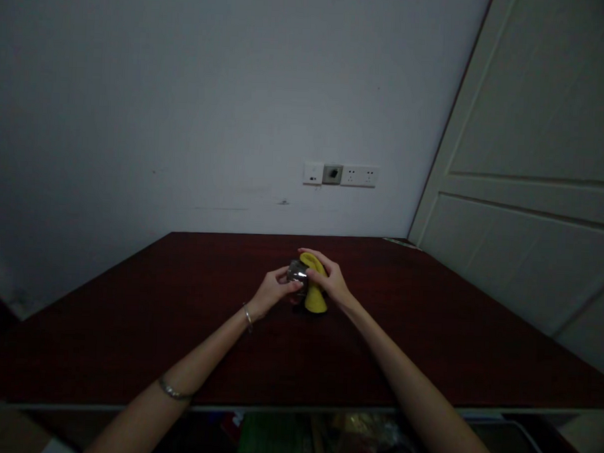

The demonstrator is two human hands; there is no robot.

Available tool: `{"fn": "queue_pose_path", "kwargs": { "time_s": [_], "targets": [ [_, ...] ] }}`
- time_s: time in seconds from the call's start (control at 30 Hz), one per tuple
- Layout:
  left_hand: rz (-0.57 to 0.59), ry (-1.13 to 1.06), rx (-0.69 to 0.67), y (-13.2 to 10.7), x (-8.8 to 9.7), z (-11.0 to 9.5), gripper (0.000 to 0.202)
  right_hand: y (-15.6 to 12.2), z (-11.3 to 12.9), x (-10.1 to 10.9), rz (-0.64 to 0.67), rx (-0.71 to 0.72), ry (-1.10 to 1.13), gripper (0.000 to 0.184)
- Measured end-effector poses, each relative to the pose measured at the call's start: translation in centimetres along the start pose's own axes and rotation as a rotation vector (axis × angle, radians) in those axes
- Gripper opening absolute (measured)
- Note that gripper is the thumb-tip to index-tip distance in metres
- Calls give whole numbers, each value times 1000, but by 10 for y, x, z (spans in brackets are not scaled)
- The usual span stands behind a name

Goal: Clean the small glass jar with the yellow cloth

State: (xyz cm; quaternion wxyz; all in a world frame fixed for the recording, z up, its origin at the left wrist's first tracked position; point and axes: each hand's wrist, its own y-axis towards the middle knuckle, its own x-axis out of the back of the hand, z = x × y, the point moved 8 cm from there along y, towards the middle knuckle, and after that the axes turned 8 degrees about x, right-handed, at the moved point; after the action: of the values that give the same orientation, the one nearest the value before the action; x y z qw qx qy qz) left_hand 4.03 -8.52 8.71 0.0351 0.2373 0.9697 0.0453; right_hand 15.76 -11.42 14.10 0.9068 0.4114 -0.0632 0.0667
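Note:
My left hand (274, 289) is closed around the side of a clear, shiny jar (298, 273), thumb across its front. Its exact kind is hard to make out in the dim light. In my right hand (332, 280) is a yellow cloth (316, 299), bunched between thumb and fingers and pressed against the jar's right side. The cloth's lower end hangs down close to the tabletop. Both hands meet over the middle of the dark red table (201, 342). Part of the jar is hidden behind my fingers and the cloth.
Behind the table rises a pale wall with a row of sockets (359, 176). A white panelled door (532, 216) stands along the right. Below the table's front edge (324, 408), an open space holds a green item (273, 439) and other dim clutter.

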Motion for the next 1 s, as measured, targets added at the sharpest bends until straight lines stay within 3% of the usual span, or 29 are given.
{"fn": "queue_pose_path", "kwargs": {
  "time_s": [0.23, 0.5, 0.73, 0.87, 1.0],
  "targets": [
    [-28, -68, 80, 0, 3, 7, 48, -3, 8, -11, 119, 125, -232, 90],
    [42, -36, 136, 5, 4, 16, 51, -5, -7, -11, 74, 98, -245, 87],
    [159, 103, 124, 9, 4, 22, 60, -6, -40, 2, -135, -199, -44, 85],
    [105, 112, 26, 14, 7, 16, 73, -8, -49, 5, -224, -358, 34, 77],
    [77, 63, -60, 17, 10, 10, 78, -9, -47, 0, -212, -383, 58, 75]
  ]
}}
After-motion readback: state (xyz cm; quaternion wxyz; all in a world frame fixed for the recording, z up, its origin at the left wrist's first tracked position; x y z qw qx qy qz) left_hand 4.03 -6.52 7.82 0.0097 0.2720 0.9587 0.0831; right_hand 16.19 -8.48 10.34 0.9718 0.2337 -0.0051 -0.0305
